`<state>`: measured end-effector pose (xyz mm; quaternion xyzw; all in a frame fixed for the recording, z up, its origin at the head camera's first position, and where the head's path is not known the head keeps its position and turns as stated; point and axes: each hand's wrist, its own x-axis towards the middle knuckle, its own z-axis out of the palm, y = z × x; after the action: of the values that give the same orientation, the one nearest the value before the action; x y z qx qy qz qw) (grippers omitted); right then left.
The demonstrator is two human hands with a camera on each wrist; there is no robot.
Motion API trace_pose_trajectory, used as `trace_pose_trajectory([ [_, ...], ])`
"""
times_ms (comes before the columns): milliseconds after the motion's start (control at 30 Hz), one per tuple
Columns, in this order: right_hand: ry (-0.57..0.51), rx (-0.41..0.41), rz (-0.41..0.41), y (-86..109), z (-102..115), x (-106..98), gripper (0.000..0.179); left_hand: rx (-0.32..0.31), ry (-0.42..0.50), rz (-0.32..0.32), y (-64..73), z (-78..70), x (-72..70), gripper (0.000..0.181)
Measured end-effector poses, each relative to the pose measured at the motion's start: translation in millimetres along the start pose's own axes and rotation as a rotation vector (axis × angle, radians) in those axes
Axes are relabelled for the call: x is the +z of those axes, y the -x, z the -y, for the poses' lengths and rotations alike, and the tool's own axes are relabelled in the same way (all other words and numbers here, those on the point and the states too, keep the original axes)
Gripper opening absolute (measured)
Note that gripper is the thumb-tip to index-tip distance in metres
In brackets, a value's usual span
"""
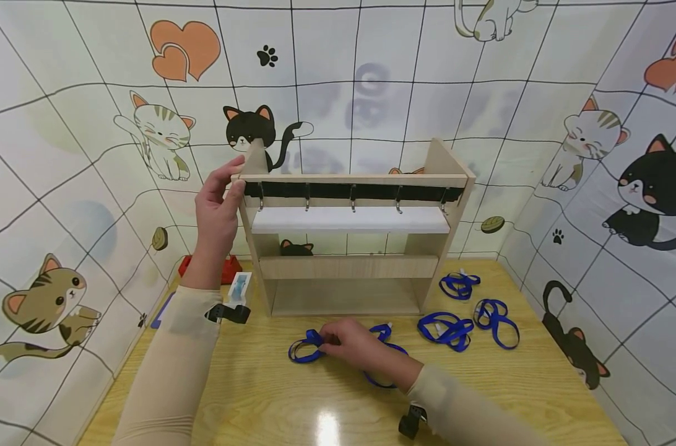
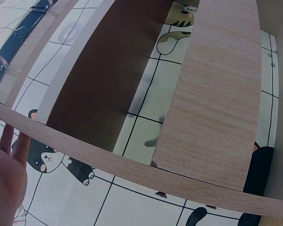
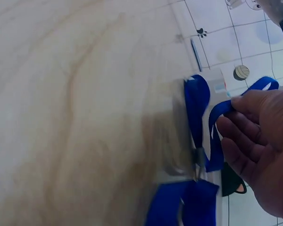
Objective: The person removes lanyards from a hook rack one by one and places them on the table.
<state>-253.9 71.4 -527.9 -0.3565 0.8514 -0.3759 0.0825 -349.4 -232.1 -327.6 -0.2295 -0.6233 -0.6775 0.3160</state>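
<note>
A small wooden shelf rack (image 1: 349,267) stands on the table, with a row of several metal hooks (image 1: 353,199) on a black strip near its top. My left hand (image 1: 218,207) holds the rack's upper left corner, thumb at the front edge; the left wrist view shows its fingers against the side panel (image 2: 108,165). Below the rack, my right hand (image 1: 351,344) pinches a blue lanyard (image 1: 307,348) between thumb and fingers. That lanyard's ribbon (image 3: 217,113) hangs in loops in the right wrist view. Another blue lanyard (image 1: 382,379) lies partly hidden under the right forearm.
Several more blue lanyards, one of them a looped lanyard (image 1: 446,331), lie right of the rack on the wooden table (image 1: 260,396). Behind my left forearm are a red object (image 1: 231,270) and a small white box (image 1: 240,288). Cat-patterned cloth walls (image 1: 327,56) enclose the table.
</note>
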Motion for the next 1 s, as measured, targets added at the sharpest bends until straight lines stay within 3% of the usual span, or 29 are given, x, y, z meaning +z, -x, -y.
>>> trace_pose_trajectory([
  [400,-0.050,0.078,-0.126,-5.9,9.7,26.5,0.005,-0.005,0.002,-0.002,-0.1,-1.2,-0.7,0.029],
  [700,-0.014,0.188,-0.151,-8.1,9.9,40.3,0.009,0.002,0.008,0.000,0.3,-0.7,-0.6,0.029],
  [1000,0.033,0.215,-0.179,-7.7,11.8,43.9,0.011,-0.003,-0.011,0.000,-0.2,-1.4,0.5,0.031],
])
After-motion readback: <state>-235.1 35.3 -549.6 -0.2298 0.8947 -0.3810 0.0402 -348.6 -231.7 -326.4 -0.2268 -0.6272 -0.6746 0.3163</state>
